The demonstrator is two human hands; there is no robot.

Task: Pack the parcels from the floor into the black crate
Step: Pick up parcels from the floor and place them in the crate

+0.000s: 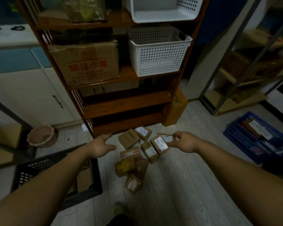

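where the parcels [134, 154] lie in a loose heap on the floor [170, 190], just in front of the foot of the wooden shelf [121, 110], they show as small brown cardboard boxes, most with a white label on top, one bound in yellowish tape, several lapping over one another. at the far right edge of the heap the right hand [185, 142] pinches a small parcel [166, 138] by its side, thumb and fingers [178, 135] curled onto it, its white label facing up; whether it is clear of the box beside it cannot be told. the left hand [101, 145] hangs above the floor just left of the heap, its fingers straight and spread, holding nothing. the black crate [55, 162] stands on the floor at the lower left, partly under the left forearm, its walls latticed, with brown cardboard showing inside. the floor is pale grey planking and the room is dim. the shelf carries a large cardboard box [85, 62] with red print and two white perforated baskets [157, 53]; a yellow-brown carton [176, 108] leans against its right side. left of the shelf stand white cabinets [31, 95] and a pinkish basin [41, 136] on the floor. to the right a blue crate [245, 137] holds labelled parcels, with a metal rack [245, 79] behind it.
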